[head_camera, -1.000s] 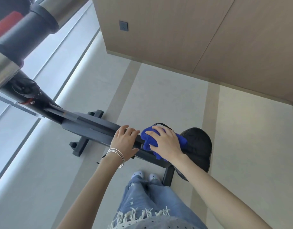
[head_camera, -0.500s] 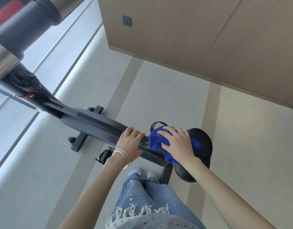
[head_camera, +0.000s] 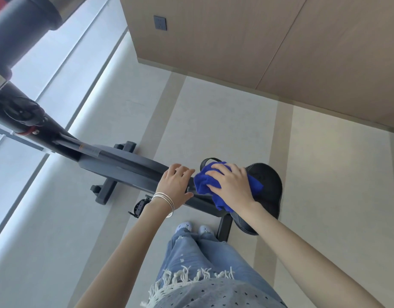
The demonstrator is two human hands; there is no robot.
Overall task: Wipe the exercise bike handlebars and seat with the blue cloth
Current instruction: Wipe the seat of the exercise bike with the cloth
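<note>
The black seat [head_camera: 270, 187] of the exercise bike sits low in the view, and everything else is placed from it. The right hand [head_camera: 230, 185] lies palm down on a bunched blue cloth [head_camera: 202, 182], pressing it onto the front of the seat; its fingers [head_camera: 216, 168] are spread over the top of the cloth and curl onto it, so the cloth is held between hand and seat, with one end of the fabric hanging down just below the wrist. Just beside the cloth, away from the seat, the left hand [head_camera: 176, 184] rests on the dark frame [head_camera: 124, 167] of the bike, its fingers [head_camera: 180, 168] bent over the far edge of the beam and its thumb lying along the near edge, gripping it; thin silver bangles [head_camera: 164, 202] circle that wrist. The frame runs away from the seat toward a thick post [head_camera: 22, 117] that carries a red mark and rises out of view at the upper edge. A dark strap loop [head_camera: 208, 162] shows behind the cloth, touching the seat's front. Below the seat stand pale shoes [head_camera: 184, 225] and light blue frayed jeans [head_camera: 202, 261] on the grey floor [head_camera: 213, 121]. Beyond the seat is a tan wall [head_camera: 236, 34] with a grey socket [head_camera: 159, 22].
</note>
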